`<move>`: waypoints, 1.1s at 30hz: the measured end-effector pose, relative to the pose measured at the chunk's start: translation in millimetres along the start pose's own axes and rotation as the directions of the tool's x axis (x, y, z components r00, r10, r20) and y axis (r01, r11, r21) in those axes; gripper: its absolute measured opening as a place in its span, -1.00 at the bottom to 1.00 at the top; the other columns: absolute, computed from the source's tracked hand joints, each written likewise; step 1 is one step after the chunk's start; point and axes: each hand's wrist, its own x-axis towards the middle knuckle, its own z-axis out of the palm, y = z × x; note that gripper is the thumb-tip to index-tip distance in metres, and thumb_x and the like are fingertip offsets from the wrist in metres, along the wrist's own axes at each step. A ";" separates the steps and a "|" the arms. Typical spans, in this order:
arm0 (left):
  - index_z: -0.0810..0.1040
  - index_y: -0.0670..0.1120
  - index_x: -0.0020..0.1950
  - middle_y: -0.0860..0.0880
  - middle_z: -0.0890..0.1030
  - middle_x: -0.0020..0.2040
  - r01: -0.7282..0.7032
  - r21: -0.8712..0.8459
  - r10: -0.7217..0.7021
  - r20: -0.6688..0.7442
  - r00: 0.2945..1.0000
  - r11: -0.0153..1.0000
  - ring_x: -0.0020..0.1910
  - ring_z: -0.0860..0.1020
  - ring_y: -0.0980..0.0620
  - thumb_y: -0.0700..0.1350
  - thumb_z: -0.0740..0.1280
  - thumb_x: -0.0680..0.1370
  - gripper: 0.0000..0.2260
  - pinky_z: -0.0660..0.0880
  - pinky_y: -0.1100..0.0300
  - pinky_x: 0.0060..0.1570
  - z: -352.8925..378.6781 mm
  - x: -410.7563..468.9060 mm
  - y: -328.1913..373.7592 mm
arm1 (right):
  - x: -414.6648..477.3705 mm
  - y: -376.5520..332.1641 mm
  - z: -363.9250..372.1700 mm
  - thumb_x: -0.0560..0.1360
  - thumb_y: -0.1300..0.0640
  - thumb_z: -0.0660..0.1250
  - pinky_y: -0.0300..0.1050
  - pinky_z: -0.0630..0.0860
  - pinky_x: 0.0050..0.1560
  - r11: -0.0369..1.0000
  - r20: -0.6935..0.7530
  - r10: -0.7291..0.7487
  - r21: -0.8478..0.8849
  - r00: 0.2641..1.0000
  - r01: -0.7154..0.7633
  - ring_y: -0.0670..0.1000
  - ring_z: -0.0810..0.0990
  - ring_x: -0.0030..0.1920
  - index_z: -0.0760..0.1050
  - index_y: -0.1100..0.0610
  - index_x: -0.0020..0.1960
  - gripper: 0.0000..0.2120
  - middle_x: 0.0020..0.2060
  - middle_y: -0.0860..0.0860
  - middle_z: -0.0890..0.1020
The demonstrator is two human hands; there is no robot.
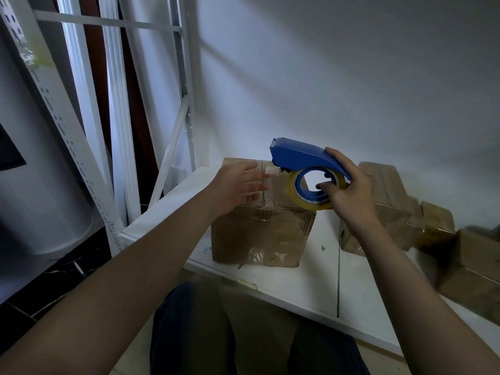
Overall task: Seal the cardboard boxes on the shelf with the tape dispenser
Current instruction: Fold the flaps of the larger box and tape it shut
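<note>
A brown cardboard box [259, 234] stands on the white shelf [319, 266], with clear tape along its top seam and front. My left hand [238, 185] lies flat on the box top, fingers straight, over the seam. My right hand [343, 185] grips a blue tape dispenser [300, 158] with a yellowish tape roll [295, 196], held just above the box's right top edge. A strip of tape runs from the dispenser's nose to the box top by my left fingertips.
More worn cardboard boxes [384, 207] sit to the right on the shelf, one blurred box [476, 272] at the far right edge. White metal shelf posts [189, 104] rise at the left. The wall stands close behind. My legs are below the shelf edge.
</note>
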 end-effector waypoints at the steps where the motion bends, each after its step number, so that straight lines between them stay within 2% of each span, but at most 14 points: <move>1: 0.55 0.00 0.09 0.04 0.72 -0.02 -0.001 0.001 0.001 0.006 1.000 1.000 -0.07 0.72 0.00 0.02 0.24 0.67 -0.86 0.62 0.09 -0.09 -1.0 0.1 -0.3 | -0.2 0.4 -0.4 0.47 0.47 0.36 -0.08 0.63 0.17 1.000 0.005 -0.001 -0.001 1.000 0.001 0.01 0.54 0.25 0.44 -0.11 0.43 -0.32 0.27 -0.15 0.51; 4: 0.57 0.02 0.06 0.05 0.72 -0.03 -0.015 0.148 0.029 -0.091 0.995 0.989 -0.05 0.70 0.04 0.06 0.35 0.61 -0.86 0.61 0.10 -0.01 2.0 2.3 4.0 | -0.7 0.8 -0.6 0.48 0.46 0.36 0.03 0.60 0.23 1.000 0.022 -0.013 -0.012 1.000 0.013 -0.01 0.53 0.27 0.43 -0.10 0.44 -0.33 0.27 -0.16 0.50; 6: 0.58 0.00 0.01 0.00 0.69 -0.02 0.029 0.215 -0.002 -0.125 0.992 0.976 -0.03 0.67 0.03 0.04 0.39 0.59 -0.87 0.59 0.12 0.02 2.5 4.1 6.1 | -1.5 1.3 0.4 0.48 0.45 0.36 0.06 0.58 0.26 0.999 0.034 -0.025 -0.021 0.999 0.026 -0.02 0.52 0.27 0.43 -0.11 0.44 -0.33 0.26 -0.18 0.50; 8: 0.57 -0.03 -0.02 0.00 0.66 -0.08 0.138 0.180 -0.129 -0.064 0.990 0.974 -0.11 0.63 0.06 0.05 0.38 0.59 -0.84 0.57 0.20 -0.07 -2.4 2.0 7.5 | -1.8 1.3 0.8 0.49 0.45 0.36 0.07 0.57 0.27 0.999 0.049 -0.045 -0.025 0.998 0.046 -0.03 0.51 0.27 0.43 -0.13 0.44 -0.33 0.25 -0.18 0.51; 11: 0.58 -0.06 -0.01 0.01 0.64 -0.19 0.302 0.128 -0.309 0.044 0.950 0.945 -0.27 0.60 0.11 0.04 0.41 0.57 -0.82 0.47 0.26 -0.22 -14.3 -2.6 7.4 | -0.9 -0.8 2.1 0.48 0.46 0.35 0.04 0.55 0.28 0.994 0.078 -0.095 -0.036 0.992 0.098 -0.08 0.50 0.24 0.43 -0.10 0.45 -0.33 0.20 -0.20 0.49; 14: 0.58 -0.06 0.08 0.02 0.63 -0.29 0.353 0.117 -0.361 0.052 0.931 0.928 -0.45 0.58 0.13 0.05 0.40 0.57 -0.79 0.36 0.28 -0.21 -19.9 -4.0 5.9 | 0.2 -2.0 2.9 0.48 0.45 0.36 -0.10 0.53 0.27 0.983 0.103 -0.154 -0.081 0.983 0.163 -0.20 0.47 0.19 0.42 -0.06 0.46 -0.34 0.17 -0.17 0.49; 16: 0.58 -0.07 0.07 0.03 0.63 -0.34 0.335 0.155 -0.342 0.022 0.940 0.930 -0.48 0.57 0.15 0.04 0.40 0.58 -0.80 0.31 0.29 -0.22 -23.1 -4.2 5.1 | 1.1 -0.8 2.3 0.49 0.44 0.36 -0.18 0.51 0.23 0.969 0.124 -0.199 -0.120 0.972 0.214 -0.23 0.45 0.16 0.42 -0.06 0.46 -0.35 0.17 -0.09 0.50; 19: 0.54 -0.07 0.03 0.05 0.64 -0.39 0.272 0.220 -0.263 -0.071 0.962 0.937 -0.46 0.58 0.17 0.01 0.38 0.60 -0.84 0.32 0.33 -0.27 -28.2 -2.6 5.1 | 4.1 3.6 1.4 0.50 0.44 0.35 -0.20 0.50 0.19 0.946 0.187 -0.244 -0.172 0.952 0.276 -0.22 0.43 0.16 0.40 -0.10 0.47 -0.34 0.16 -0.01 0.48; 25: 0.54 -0.09 0.00 0.08 0.63 -0.42 0.184 0.321 -0.145 -0.142 0.979 0.929 -0.29 0.50 0.12 -0.02 0.38 0.59 -0.86 0.37 0.30 -0.29 -33.2 -2.9 4.3 | 10.6 11.2 1.6 0.53 0.42 0.33 -0.20 0.53 0.12 0.912 0.255 -0.276 -0.234 0.927 0.336 -0.18 0.37 0.10 0.33 -0.21 0.46 -0.30 0.12 0.05 0.43; 29: 0.58 -0.10 -0.01 -0.01 0.62 -0.18 0.138 0.434 -0.066 -0.178 0.982 0.890 -0.19 0.52 0.05 0.06 0.43 0.55 -0.77 0.44 0.18 -0.19 -41.6 -1.8 2.1 | 16.7 12.8 -3.2 0.51 0.44 0.33 -0.18 0.54 0.12 0.898 0.291 -0.297 -0.239 0.909 0.370 -0.10 0.36 0.13 0.35 -0.16 0.47 -0.30 0.14 0.07 0.40; 33: 0.62 -0.10 0.00 -0.08 0.65 -0.04 0.121 0.466 -0.036 -0.186 0.982 0.877 -0.08 0.56 0.00 0.10 0.45 0.52 -0.72 0.47 0.13 -0.13 -45.5 -1.1 -0.5 | 17.3 14.3 -4.2 0.51 0.42 0.36 -0.30 0.50 0.12 0.886 0.335 -0.315 -0.233 0.888 0.402 -0.25 0.34 0.16 0.33 -0.18 0.48 -0.29 0.16 0.00 0.38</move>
